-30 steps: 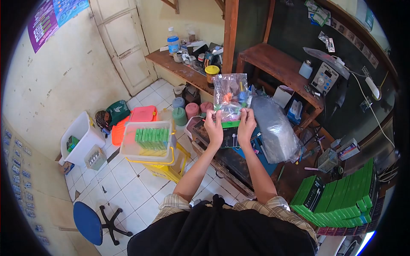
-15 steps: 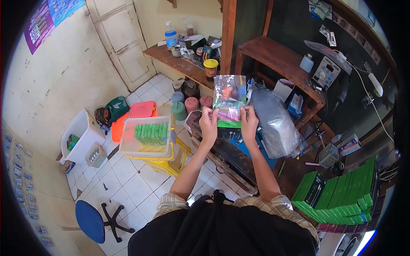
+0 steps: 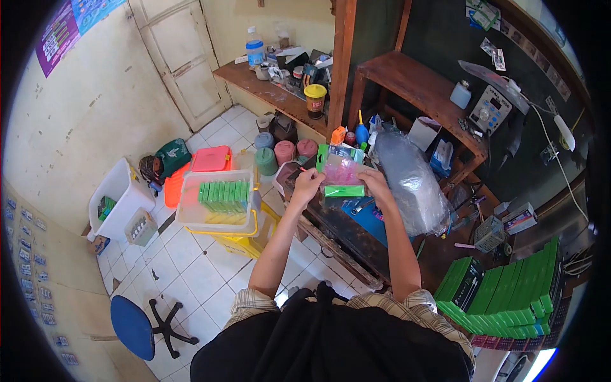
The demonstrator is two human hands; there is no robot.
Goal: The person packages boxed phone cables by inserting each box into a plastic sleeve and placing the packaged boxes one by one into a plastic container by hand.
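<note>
A clear plastic bag point(image 3: 342, 172), with a pinkish tint showing through it, is stretched between my two hands above the workbench. My left hand point(image 3: 308, 184) is closed, pinching the bag's left side. The fingers of my right hand point(image 3: 374, 183) grip the right side. Directly below the bag shows a green box point(image 3: 344, 190), and more green packaging point(image 3: 324, 154) is visible at the bag's far edge. How far the bag is from the box I cannot tell.
Right of my hands lies a large plastic-wrapped bundle point(image 3: 410, 184). Stacks of green boxes point(image 3: 509, 290) stand at the lower right. On the left, a clear bin point(image 3: 216, 219) holds a row of green boxes. A blue chair point(image 3: 132, 328) sits on the tiled floor.
Both hands have lowered slightly, and the bag has tipped from upright to flatter. The orange and blue items behind it now show in the open.
</note>
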